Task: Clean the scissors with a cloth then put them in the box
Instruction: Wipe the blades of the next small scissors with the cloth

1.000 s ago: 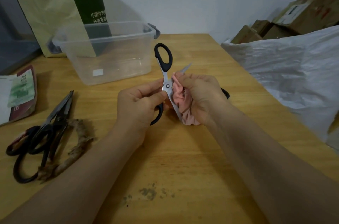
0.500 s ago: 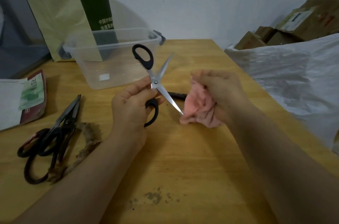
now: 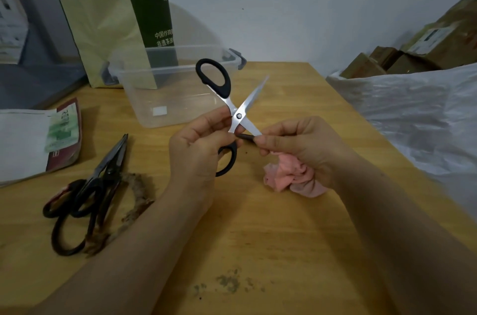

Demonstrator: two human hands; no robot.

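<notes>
Scissors (image 3: 238, 116) in left hand (image 3: 198, 149), cloth (image 3: 291, 178) in right (image 3: 304, 144)

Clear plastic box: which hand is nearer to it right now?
Left. The left hand, holding the scissors at the pivot, sits just in front of the clear plastic box; the right hand, gripping the pink cloth, is farther off to the box's right.

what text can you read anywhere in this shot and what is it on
"中国炒鸡": white print on the dark green panel of the paper bag behind the clear box; the line runs off the panel's edge.
Second line under it, starting "非": too blurred to be sure of.
Packet at the left: print too blurred.
Sticker on the clear box: nothing readable.
Label on the cardboard boxes: too blurred.
</notes>
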